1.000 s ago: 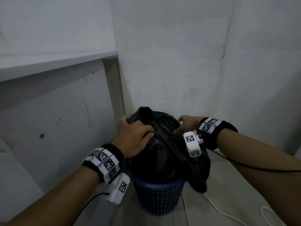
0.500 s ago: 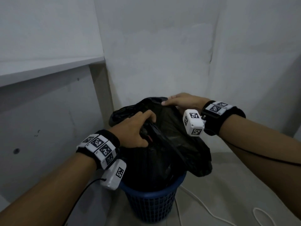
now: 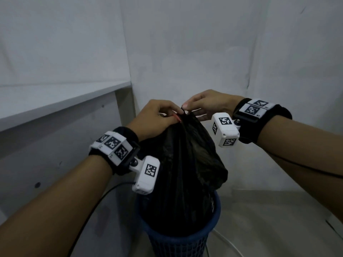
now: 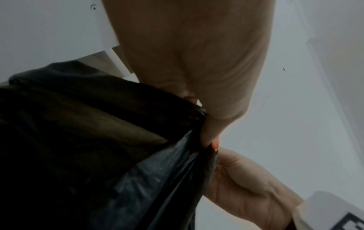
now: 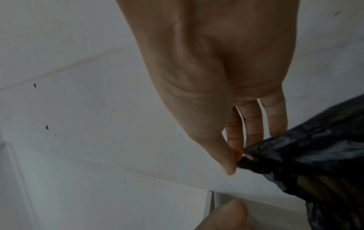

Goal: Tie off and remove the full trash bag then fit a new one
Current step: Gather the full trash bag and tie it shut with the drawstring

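Observation:
A full black trash bag (image 3: 181, 175) stands in a blue mesh bin (image 3: 178, 242), its mouth gathered into a peak above the bin. My left hand (image 3: 157, 117) grips the gathered neck from the left, with a bit of red drawstring (image 3: 176, 117) showing at the thumb. My right hand (image 3: 202, 104) pinches the bag's top edge from the right, thumb against forefinger. In the left wrist view the left thumb (image 4: 212, 130) presses the bunched bag (image 4: 98, 147). In the right wrist view thumb and forefinger pinch the bag's edge (image 5: 295, 155).
The bin stands in a corner of white walls (image 3: 204, 52). A white shelf (image 3: 61, 101) juts out at the left, above the bin. A white cable (image 3: 228, 243) lies on the floor to the bin's right. Open floor (image 3: 278, 219) lies to the right.
Both hands rose from the bag's sides and came together, drawing the loose mouth up into a gathered peak. The bag now stands taller above the bin.

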